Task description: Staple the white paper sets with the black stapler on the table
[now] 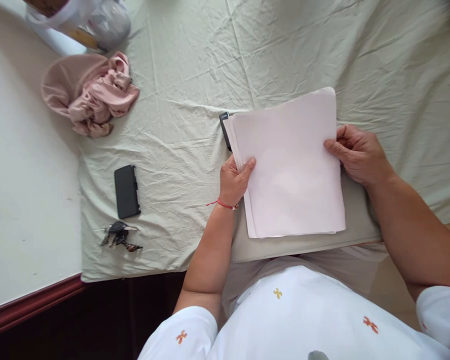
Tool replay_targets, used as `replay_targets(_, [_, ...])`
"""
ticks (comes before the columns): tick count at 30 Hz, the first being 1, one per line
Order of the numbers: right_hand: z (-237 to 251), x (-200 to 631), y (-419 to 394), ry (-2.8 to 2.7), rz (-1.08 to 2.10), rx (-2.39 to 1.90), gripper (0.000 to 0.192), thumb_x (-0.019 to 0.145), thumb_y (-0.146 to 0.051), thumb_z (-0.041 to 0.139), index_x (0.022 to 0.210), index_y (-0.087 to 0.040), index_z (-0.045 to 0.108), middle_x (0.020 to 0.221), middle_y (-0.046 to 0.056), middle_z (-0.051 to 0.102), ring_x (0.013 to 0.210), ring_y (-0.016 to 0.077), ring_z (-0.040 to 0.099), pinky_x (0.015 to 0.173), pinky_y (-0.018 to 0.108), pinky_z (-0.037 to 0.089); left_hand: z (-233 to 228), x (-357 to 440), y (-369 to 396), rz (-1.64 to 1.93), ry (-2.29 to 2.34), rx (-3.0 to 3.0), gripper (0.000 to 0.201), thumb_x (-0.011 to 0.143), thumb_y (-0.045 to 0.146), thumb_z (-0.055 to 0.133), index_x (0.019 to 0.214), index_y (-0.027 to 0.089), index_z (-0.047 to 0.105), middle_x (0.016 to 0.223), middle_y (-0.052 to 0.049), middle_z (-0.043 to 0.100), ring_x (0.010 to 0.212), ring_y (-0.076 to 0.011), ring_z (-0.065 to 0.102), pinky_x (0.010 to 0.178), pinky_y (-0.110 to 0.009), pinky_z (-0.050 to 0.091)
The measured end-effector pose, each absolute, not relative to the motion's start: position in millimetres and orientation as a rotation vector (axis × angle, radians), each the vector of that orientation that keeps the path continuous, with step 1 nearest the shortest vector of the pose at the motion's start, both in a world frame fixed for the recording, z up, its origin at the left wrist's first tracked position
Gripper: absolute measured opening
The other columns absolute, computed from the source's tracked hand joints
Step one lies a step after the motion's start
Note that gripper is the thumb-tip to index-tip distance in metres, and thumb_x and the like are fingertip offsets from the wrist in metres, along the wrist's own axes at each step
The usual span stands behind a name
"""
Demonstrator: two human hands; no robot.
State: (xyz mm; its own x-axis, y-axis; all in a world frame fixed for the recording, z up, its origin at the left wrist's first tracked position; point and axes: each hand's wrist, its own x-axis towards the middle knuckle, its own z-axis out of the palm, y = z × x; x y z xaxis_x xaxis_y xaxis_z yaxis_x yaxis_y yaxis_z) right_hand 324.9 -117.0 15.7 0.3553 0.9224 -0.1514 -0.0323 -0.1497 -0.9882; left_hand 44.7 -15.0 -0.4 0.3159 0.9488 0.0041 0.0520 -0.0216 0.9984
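A stack of white paper sheets (290, 167) lies on a table covered with a pale green cloth (195, 75), close to the front edge. My left hand (234, 180) grips the stack's left edge, thumb on top. My right hand (356, 152) holds the right edge, fingers curled around it. A small black object (224, 127) pokes out from under the stack's far left corner; what it is cannot be told.
A black phone (126, 191) and a bunch of keys (118, 236) lie on the cloth to the left. Crumpled pink fabric (92, 92) sits at the far left, with a plastic bag (86, 22) behind it. Bare white tabletop (22, 190) lies beyond the cloth's left edge.
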Motion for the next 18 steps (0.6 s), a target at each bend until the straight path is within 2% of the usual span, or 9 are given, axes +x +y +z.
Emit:
replay_targets(3, [14.8,324.4,-115.9,-0.861,1.018,-1.439,0.041,0.074,-0.057,0.091,0.083,-0.024,0.068,0.079,-0.002,0.064,0.067,0.0112,0.056,0.06,0.025,0.053,2.4,45.6,-14.8,1.07,0.992,1.161,0.053,0.072,0.058,0.09,0.108,0.021,0.078,0.108,-0.006,0.082,0.105,-0.0221,0.077,0.096,-0.032,0.062])
replay_targets(6, [14.9,325.0,-117.2,-0.864,1.087,-1.339,0.033,0.082,-0.051,0.087,0.098,-0.026,0.074,0.106,0.003,0.072,0.097,0.016,0.068,0.081,0.026,0.06,8.1,44.0,-13.1,1.161,0.998,0.935,0.055,0.064,0.052,0.097,0.108,0.024,0.078,0.11,-0.004,0.083,0.115,-0.0234,0.076,0.106,-0.033,0.059])
replay_targets(8, [14.2,327.8,-119.3,-0.896,1.143,-1.275,0.036,0.086,-0.05,0.084,0.113,-0.029,0.074,0.125,0.004,0.071,0.116,0.0189,0.067,0.093,0.028,0.059,11.8,41.4,-11.0,1.191,0.979,0.826,0.052,0.064,0.048,0.098,0.106,0.025,0.079,0.114,-0.003,0.082,0.123,-0.0253,0.073,0.111,-0.036,0.058])
replay_targets(9, [13.3,329.9,-120.7,-0.916,1.167,-1.253,0.04,0.087,-0.051,0.082,0.12,-0.031,0.073,0.128,0.004,0.071,0.118,0.0194,0.067,0.094,0.028,0.058,13.4,39.7,-9.6,1.203,0.963,0.784,0.049,0.065,0.047,0.097,0.106,0.026,0.079,0.117,-0.003,0.082,0.128,-0.0263,0.071,0.113,-0.037,0.057])
replay_targets(11, [10.6,334.5,-123.4,-0.948,1.195,-1.231,0.05,0.087,-0.055,0.08,0.131,-0.034,0.07,0.123,0.003,0.074,0.108,0.0191,0.071,0.087,0.029,0.059,15.6,36.0,-6.0,1.214,0.922,0.719,0.044,0.07,0.046,0.094,0.107,0.027,0.079,0.126,-0.003,0.08,0.139,-0.0279,0.064,0.117,-0.04,0.056])
replay_targets(14, [6.9,338.2,-126.1,-0.994,1.255,-1.178,0.062,0.086,-0.066,0.076,0.139,-0.035,0.069,0.113,0.003,0.077,0.098,0.0219,0.075,0.082,0.033,0.062,16.8,29.3,0.8,1.207,0.859,0.665,0.039,0.079,0.05,0.087,0.108,0.026,0.079,0.134,-0.003,0.077,0.151,-0.0279,0.053,0.121,-0.041,0.053])
replay_targets(18, [8.4,329.4,-125.0,-1.167,1.535,-0.938,0.067,0.083,-0.064,0.08,0.142,-0.036,0.067,0.124,0.006,0.077,0.118,0.0276,0.073,0.102,0.044,0.06,16.4,23.5,7.2,1.215,0.783,0.637,0.033,0.084,0.051,0.082,0.105,0.025,0.079,0.132,-0.001,0.078,0.156,-0.0254,0.046,0.124,-0.039,0.051])
